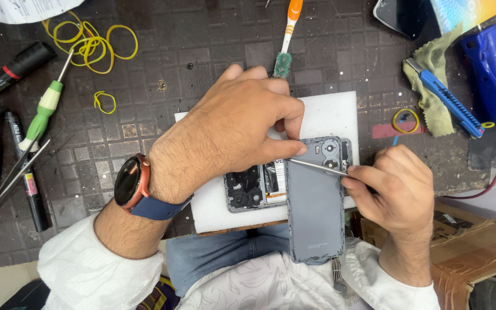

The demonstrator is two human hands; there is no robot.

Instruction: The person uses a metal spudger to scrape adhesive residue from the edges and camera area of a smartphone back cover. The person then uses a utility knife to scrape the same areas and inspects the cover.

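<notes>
Smooth grey back cover [315,212], flat and rectangular with a glue-rimmed edge, tilted up off the opened phone [258,186] on a white foam pad [328,112]. Left hand [231,132] arched over, fingers [285,150] pinching the cover's top corner. Right hand [400,192] clenched on thin steel tweezers [317,167], tips just beside the left fingertips, above the dark tiled counter [144,86].

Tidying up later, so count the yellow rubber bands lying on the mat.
About 6: a tangle of roughly four top left, one below it, one near the green cloth; overlaps may hide more.
</notes>
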